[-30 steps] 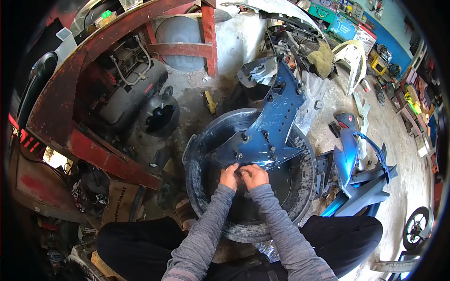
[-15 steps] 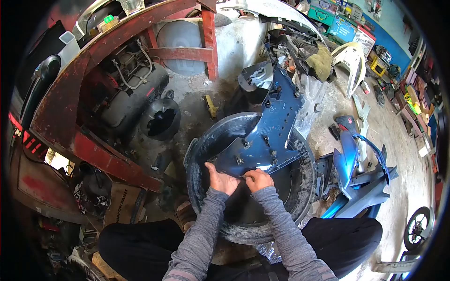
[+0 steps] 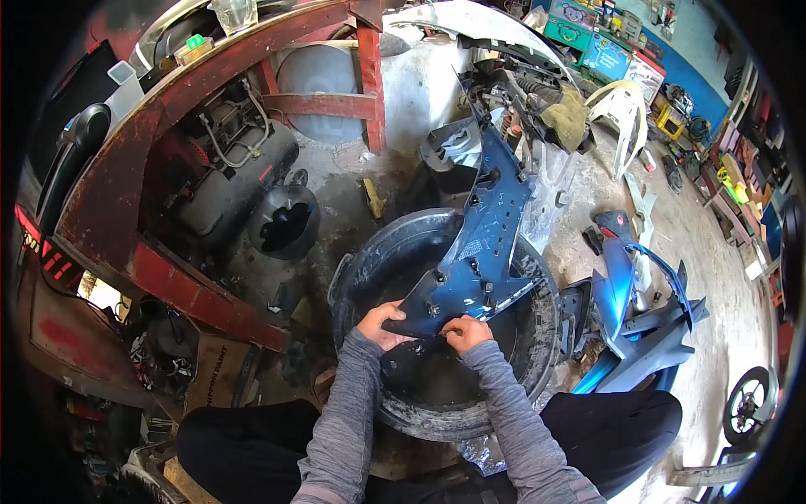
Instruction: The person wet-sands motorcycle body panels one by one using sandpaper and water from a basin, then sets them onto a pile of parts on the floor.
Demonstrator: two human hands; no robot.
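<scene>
Over the black tub [image 3: 544, 332], your two hands are a little apart at the near end of a dark blue panel [image 3: 477, 256]. Your left hand [image 3: 384, 326] is clamped on its lower left corner, thumb on the upper face. Your right hand [image 3: 467, 333] has its fingers curled together at the lower edge; you cannot tell from this view whether they pinch the edge or something small. The panel lies slanted across the tub's opening, studded with dark fittings, its far end reaching out past the rim. To your right on the floor [image 3: 588, 197] are shiny blue parts [image 3: 617, 294]. To your left, a grey tank [image 3: 243, 193] is beneath the red tabletop [image 3: 252, 49], and a cardboard box [image 3: 220, 370] marked NIPPON PAINT is nearer you.
</scene>
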